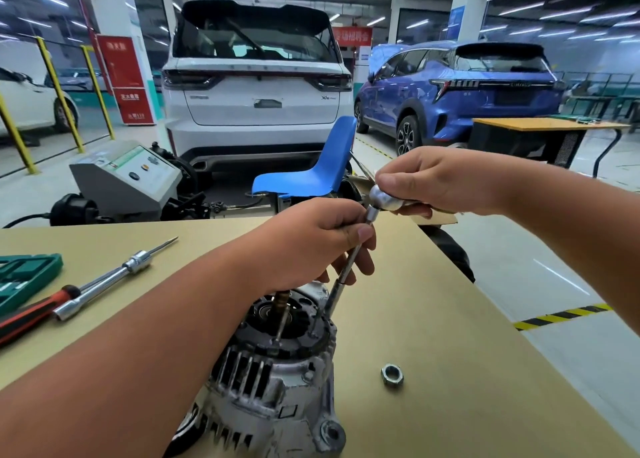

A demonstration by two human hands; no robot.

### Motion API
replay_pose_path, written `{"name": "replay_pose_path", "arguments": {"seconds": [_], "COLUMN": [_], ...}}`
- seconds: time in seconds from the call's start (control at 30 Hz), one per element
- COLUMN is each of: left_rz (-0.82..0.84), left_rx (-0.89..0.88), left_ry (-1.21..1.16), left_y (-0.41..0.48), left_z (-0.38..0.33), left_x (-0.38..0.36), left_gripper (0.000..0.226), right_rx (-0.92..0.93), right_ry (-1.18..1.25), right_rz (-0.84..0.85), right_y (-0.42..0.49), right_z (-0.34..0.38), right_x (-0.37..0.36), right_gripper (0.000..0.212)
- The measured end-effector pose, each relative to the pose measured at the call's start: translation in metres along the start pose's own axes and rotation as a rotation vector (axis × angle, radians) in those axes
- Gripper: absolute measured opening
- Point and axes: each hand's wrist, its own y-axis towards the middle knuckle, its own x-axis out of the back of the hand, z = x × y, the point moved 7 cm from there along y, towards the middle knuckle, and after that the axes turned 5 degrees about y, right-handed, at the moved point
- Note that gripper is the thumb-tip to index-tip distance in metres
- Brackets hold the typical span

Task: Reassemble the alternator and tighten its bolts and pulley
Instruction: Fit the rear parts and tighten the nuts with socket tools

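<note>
Alternator [277, 371] sits on the bench [450, 319]; my left fingers [362, 232] pinch the shaft [341, 284], steadying it on a bolt, I think, while my right fingers [391, 180] grip the ratchet [382, 198] to turn.

The alternator [277, 371] stands on end on the tan bench [138, 246] right under my arms. It's a silver, finned housing with its black open face turned up and the copper-ringed shaft [282, 300] poking out of the middle. A slim chrome extension bar [346, 270] leans down onto the rim of that face; my left hand [311, 243] grips its upper part and my right hand [433, 180] wraps the round-headed ratchet [384, 199] at its top. A loose hex nut [392, 374] lies flat on the bench just right of the housing, touching nothing.
</note>
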Motion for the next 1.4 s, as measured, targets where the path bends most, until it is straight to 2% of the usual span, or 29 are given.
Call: {"name": "replay_pose_path", "arguments": {"seconds": [0.23,0.3,0.37,0.47,0.53,0.6,0.67,0.77,0.8,0.93,1.07,1.17,1.3,1.4], "left_rz": [-0.015,-0.017,-0.03,-0.044,-0.032,-0.024,-0.017,0.021,0.037,0.02,0.01,0.017,0.051,0.1], "left_rx": [0.009,0.023,0.033,0.015,-0.001,-0.009,-0.012,-0.044,-0.051,-0.025,-0.009,-0.009,-0.018,-0.063], "left_ry": [0.008,0.032,0.06,0.058,0.052,0.063,0.072,0.075,0.085,0.067,0.09,0.075,0.063,0.04], "left_y": [0.0,0.001,0.001,-0.002,-0.004,-0.003,-0.002,-0.003,-0.004,-0.003,-0.001,-0.001,-0.002,-0.004], "left_z": [0.001,0.001,0.0,-0.002,-0.005,-0.006,-0.007,-0.009,-0.009,-0.005,-0.003,-0.005,-0.01,-0.013], "left_x": [0.001,0.0,0.001,0.002,0.001,0.0,0.0,-0.003,-0.004,-0.003,-0.003,-0.005,-0.009,-0.011], "left_gripper": [0.022,0.023,0.024,0.024,0.024,0.024,0.023,0.021,0.02,0.023,0.025,0.027,0.027,0.022], "right_rx": [-0.161,-0.243,-0.28,-0.277,-0.301,-0.314,-0.259,-0.077,-0.027,0.015,-0.031,-0.05,-0.147,-0.127], "right_ry": [-0.044,-0.017,0.016,0.237,0.404,0.433,0.174,-0.623,-0.775,-0.879,-1.159,-1.259,-1.191,-1.178], "right_rz": [0.054,-0.021,-0.156,-0.248,-0.223,-0.183,-0.126,-0.088,-0.109,-0.129,-0.109,-0.09,-0.026,-0.048], "right_y": [-0.008,-0.016,-0.025,-0.036,-0.043,-0.048,-0.047,-0.038,-0.034,-0.021,-0.015,-0.012,-0.014,-0.02], "right_z": [0.003,0.001,0.003,0.01,0.008,0.008,0.01,0.024,0.029,0.024,0.023,0.028,0.025,0.024], "right_x": [-0.01,-0.012,-0.012,-0.017,-0.018,-0.021,-0.023,-0.01,-0.007,-0.01,-0.009,-0.007,-0.009,-0.011], "right_gripper": [0.058,0.059,0.047,0.009,0.01,0.013,0.014,0.027,0.023,0.003,0.027,0.033,0.033,0.03]}}
